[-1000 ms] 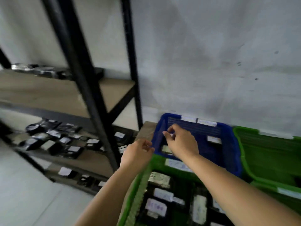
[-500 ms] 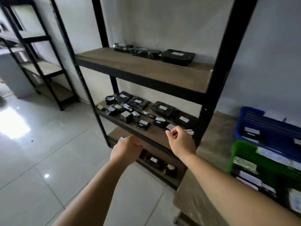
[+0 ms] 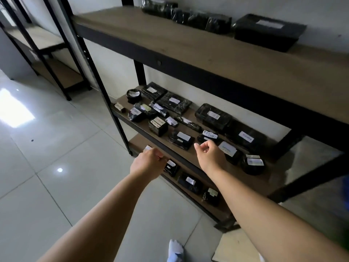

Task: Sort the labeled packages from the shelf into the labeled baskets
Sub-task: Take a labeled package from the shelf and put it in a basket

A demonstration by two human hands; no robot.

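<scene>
Both hands hovering empty at the shelf

Your right hand point(image 3: 210, 155) is hanging loosely curled, gripping nothing, over the middle shelf board point(image 3: 190, 157) beside the "RETURN" package point(image 3: 208, 136). Your left hand point(image 3: 149, 163) is curling empty near the lower shelf's packages point(image 3: 189, 182).

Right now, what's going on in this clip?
A person stands at a black metal rack with wooden shelves, both arms stretched toward it. The right hand hovers, loosely curled and holding nothing, over the middle shelf's black wrapped packages with white labels, beside one marked RETURN. The left hand is curled in front of the shelf edge; I cannot tell if it holds anything. No baskets are clearly in view.
</scene>
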